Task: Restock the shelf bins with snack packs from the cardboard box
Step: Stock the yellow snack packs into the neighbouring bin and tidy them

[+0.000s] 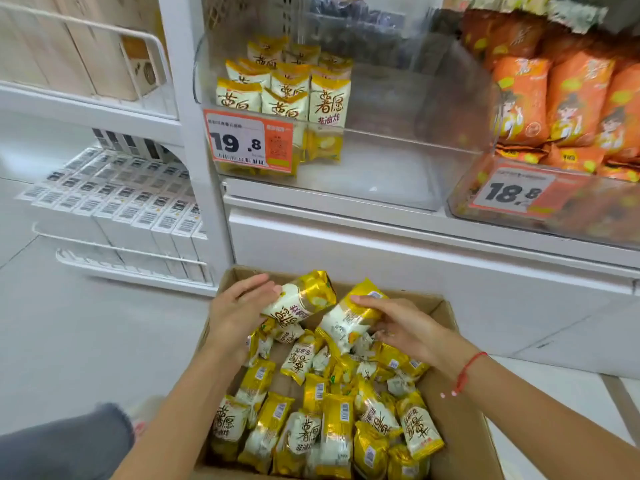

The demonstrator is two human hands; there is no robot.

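Note:
An open cardboard box (453, 403) on the floor holds several yellow-and-white snack packs (311, 431). My left hand (239, 313) grips one pack (304, 297) above the box's far left corner. Beside it, my right hand (398, 327) pinches a second pack (353, 317) lifted off the pile. Above them, a clear shelf bin (398, 161) holds a few rows of the same packs (287, 88) at its left side, behind a 19.8 price tag (249, 142). The bin's right part is bare.
A second clear bin (588, 216) of orange snack bags (568, 102), tagged 18.8, stands to the right. White boxed goods (117, 199) fill the wire shelves at left. A white shelf base (381, 258) sits behind the box. My grey-trousered knee (65, 441) shows bottom left.

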